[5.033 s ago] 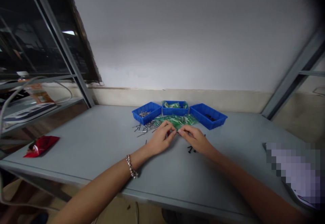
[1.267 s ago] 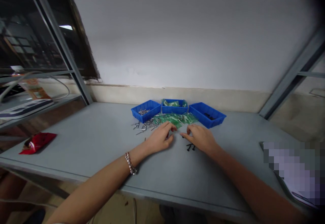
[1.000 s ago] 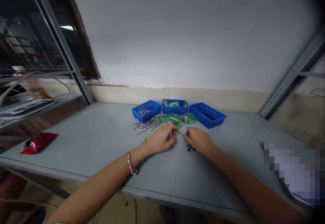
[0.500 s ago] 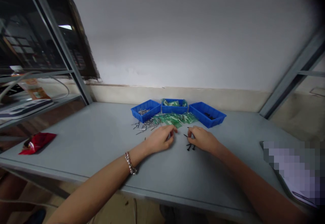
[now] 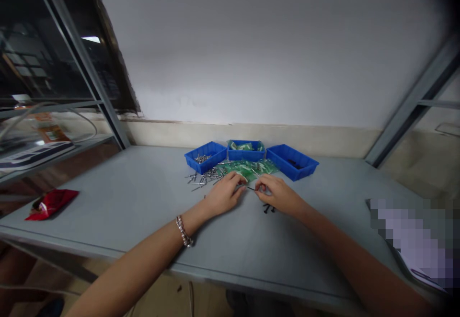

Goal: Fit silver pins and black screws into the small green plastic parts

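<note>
My right hand [image 5: 278, 193] pinches a thin black screw [image 5: 252, 189] between thumb and fingertips, its shank pointing left toward my other hand. My left hand [image 5: 224, 195], with a beaded bracelet on the wrist, has thumb and fingers curled together close to the screw's end; what they hold, if anything, is too small to make out. Several black screws [image 5: 266, 209] lie on the table just below my right hand. Beyond both hands is a pile of green-and-clear plastic packets [image 5: 247, 167], with loose silvery metal pins [image 5: 204, 179] to their left.
Three blue bins stand along the back: a left bin [image 5: 201, 164] with metal pins, a middle bin [image 5: 246, 155] with green packets, a right bin [image 5: 298, 172] with dark pieces. A red wrapper [image 5: 53, 204] lies at left, a blurred-out flat object [image 5: 409, 245] at right.
My right hand has moved left with the black screw, and its end now comes close to my left fingertips. The left hand has shifted slightly, fingers nearer the green packets.
</note>
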A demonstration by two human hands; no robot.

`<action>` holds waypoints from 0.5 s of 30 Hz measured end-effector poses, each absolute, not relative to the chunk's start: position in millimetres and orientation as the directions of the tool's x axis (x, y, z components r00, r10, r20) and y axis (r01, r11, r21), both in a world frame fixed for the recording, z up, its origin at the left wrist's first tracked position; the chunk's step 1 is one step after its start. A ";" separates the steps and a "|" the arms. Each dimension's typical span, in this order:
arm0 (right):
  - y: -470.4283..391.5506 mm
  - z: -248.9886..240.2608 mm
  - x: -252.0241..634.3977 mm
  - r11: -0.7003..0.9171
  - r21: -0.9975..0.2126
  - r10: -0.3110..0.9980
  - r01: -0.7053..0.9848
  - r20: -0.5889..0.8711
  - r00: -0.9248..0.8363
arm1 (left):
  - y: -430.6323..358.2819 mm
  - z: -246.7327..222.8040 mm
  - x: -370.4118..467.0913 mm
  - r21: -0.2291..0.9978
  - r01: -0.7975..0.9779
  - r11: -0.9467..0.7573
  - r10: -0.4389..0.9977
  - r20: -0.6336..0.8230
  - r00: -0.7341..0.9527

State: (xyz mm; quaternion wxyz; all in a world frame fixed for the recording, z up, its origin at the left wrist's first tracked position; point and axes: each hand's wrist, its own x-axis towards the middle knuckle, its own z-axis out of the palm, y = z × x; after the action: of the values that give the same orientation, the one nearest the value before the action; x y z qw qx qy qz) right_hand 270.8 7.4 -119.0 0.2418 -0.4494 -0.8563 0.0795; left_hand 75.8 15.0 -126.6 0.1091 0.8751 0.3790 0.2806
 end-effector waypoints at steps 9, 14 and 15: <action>0.2 -112.6 269.0 0.627 -0.226 0.759 0.746 0.394 -0.518 | 14.6 -128.3 76.5 0.447 0.543 -0.710 0.703 0.421 0.573; -1.9 -112.7 267.5 0.632 -0.131 0.738 0.764 0.403 -0.541 | 13.4 -125.0 78.0 0.460 0.523 -0.717 0.695 0.428 0.577; -2.0 -113.0 267.3 0.631 -0.111 0.735 0.768 0.401 -0.546 | 13.1 -124.3 78.4 0.463 0.522 -0.716 0.697 0.427 0.577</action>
State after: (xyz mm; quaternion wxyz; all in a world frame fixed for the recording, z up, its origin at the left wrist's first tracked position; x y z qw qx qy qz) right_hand 267.3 -2.0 -113.0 0.2095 -0.4276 -0.8785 -0.0388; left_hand 78.4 13.1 -124.3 0.1450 0.8760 0.3477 0.3012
